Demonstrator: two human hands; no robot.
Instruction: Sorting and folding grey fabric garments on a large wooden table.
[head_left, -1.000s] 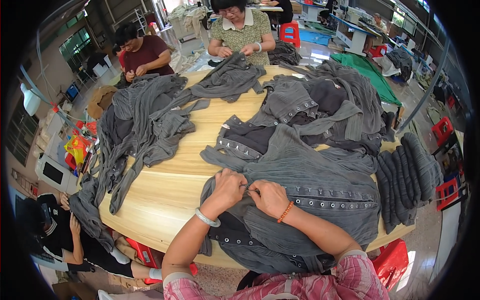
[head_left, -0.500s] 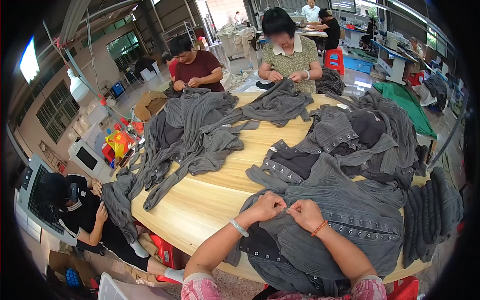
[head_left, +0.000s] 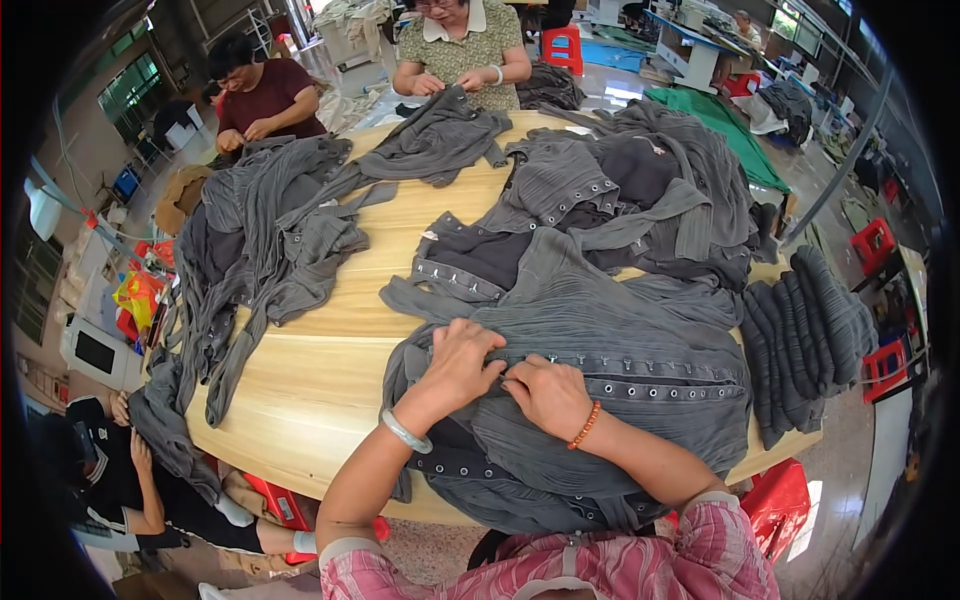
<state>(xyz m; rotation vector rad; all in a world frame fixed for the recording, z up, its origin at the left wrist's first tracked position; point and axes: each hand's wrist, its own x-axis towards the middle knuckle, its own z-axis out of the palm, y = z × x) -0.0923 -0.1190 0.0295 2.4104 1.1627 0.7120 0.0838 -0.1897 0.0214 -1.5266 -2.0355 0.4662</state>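
A dark grey ribbed garment (head_left: 620,300) lies in front of me on the table, with a row of metal hooks and a row of eyelets running across it. At the left end of these rows, my left hand (head_left: 463,366) has its fingers bent and closed on the cloth. My right hand (head_left: 550,396) is right beside it, with thumb and fingers pinching the same edge. The fingertips hide the small part between them. To the right of my hands the hook row (head_left: 628,364) and the eyelet row (head_left: 655,392) lie side by side with a narrow gap.
More grey garments (head_left: 640,170) are heaped beyond mine, others (head_left: 265,215) at the left. A folded stack (head_left: 810,335) stands at the right edge of the wooden table (head_left: 290,390). Several people sit around it working on garments. Red stools (head_left: 775,500) stand by the table.
My view has swung right and downward, so the scene sits further left and higher. My fingertips, earlier pinched together above the cloth, are now lower against it, at the end of the hook row.
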